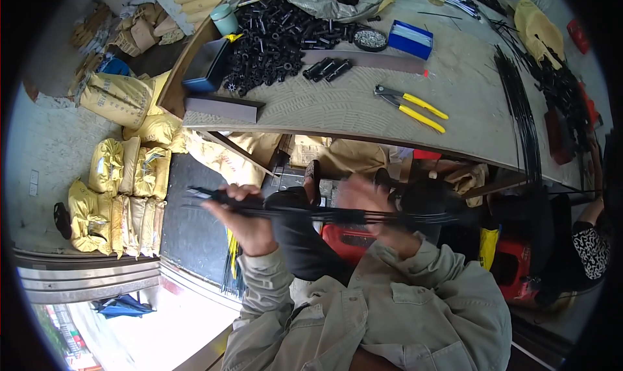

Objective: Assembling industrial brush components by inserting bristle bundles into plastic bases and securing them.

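My left hand (245, 225) is closed round a bundle of thin black rods (308, 213), held level across my lap, in front of the table's edge. Beyond this hand the bundle's left ends stick out a short way; the long part stretches to the right. Close against the bundle is my right hand (366, 205), smeared by motion, so its grip cannot be made out. Yellow-handled cutting pliers (413, 107) lie on the table (350, 111) beyond my hands.
A heap of black plastic parts (269, 40) covers the table's far left, beside a blue tray (206, 66). A dish of small metal pieces (370, 38) stands near a blue box (410, 40). More black rods (519, 111) overhang the right. Another person's patterned sleeve (592, 251) shows at far right.
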Demonstrator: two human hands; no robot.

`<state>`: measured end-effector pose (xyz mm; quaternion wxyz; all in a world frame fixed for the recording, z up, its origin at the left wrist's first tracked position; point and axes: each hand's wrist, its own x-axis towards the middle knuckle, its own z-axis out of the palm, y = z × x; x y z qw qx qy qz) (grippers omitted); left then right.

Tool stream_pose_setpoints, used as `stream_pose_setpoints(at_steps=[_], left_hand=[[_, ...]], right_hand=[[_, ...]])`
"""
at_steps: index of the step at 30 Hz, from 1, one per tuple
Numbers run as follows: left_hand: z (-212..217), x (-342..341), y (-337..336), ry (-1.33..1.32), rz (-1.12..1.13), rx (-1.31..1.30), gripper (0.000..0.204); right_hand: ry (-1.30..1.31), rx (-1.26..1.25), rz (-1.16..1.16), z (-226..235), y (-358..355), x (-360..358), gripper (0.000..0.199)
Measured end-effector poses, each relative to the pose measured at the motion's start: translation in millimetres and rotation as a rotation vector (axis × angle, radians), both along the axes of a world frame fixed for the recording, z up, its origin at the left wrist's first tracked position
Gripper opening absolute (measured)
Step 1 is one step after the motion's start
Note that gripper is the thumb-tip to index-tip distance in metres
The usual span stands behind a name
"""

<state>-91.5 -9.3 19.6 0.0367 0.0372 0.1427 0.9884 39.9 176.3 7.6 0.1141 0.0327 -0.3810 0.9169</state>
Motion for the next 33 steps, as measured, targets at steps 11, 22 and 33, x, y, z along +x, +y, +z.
stream_pose_setpoints(at_steps=[11, 22, 33], left_hand=[[38.5, 67.5, 59.3, 0.525, -0.187, -0.922, 0.046], [30.9, 74.5, 65.4, 0.440, -0.121, -0.930, 0.023], [44.3, 39.6, 44.1, 0.640, -0.479, -0.692, 0.018]], right_hand=[[-0.015, 0.694, 0.031, -57.2, 15.6, -36.0, 0.018], [0.052, 0.400, -0.131, 2.4, 2.1, -24.9, 0.023], [0.174, 0.749, 0.191, 64.3, 26.6, -31.0, 0.023]])
